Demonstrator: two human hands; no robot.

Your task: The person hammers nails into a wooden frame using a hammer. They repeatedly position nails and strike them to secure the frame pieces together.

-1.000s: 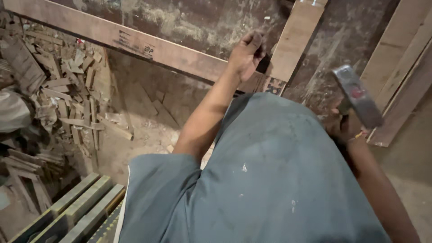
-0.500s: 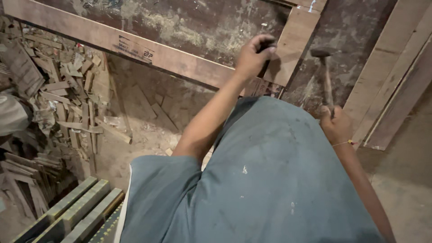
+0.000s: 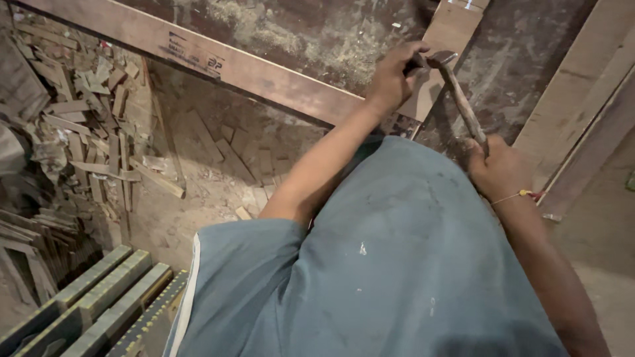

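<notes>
My right hand grips the wooden handle of a hammer. Its metal head is down at the spot where a short cross plank meets a long wooden rail. My left hand is there too, fingers pinched on something small and dark right beside the hammer head; I cannot make out what it is. Both arms reach over my knee, which is covered in blue-grey cloth. The rail and plank lie on a stained, worn board.
A heap of wood offcuts lies on the dusty floor at the left. Several green-edged strips sit at the bottom left. Long planks run along the right side.
The hammer was raised high at the right, then swung down and left. Its head now rests at the joint by my left fingers. My left hand stayed at the joint.
</notes>
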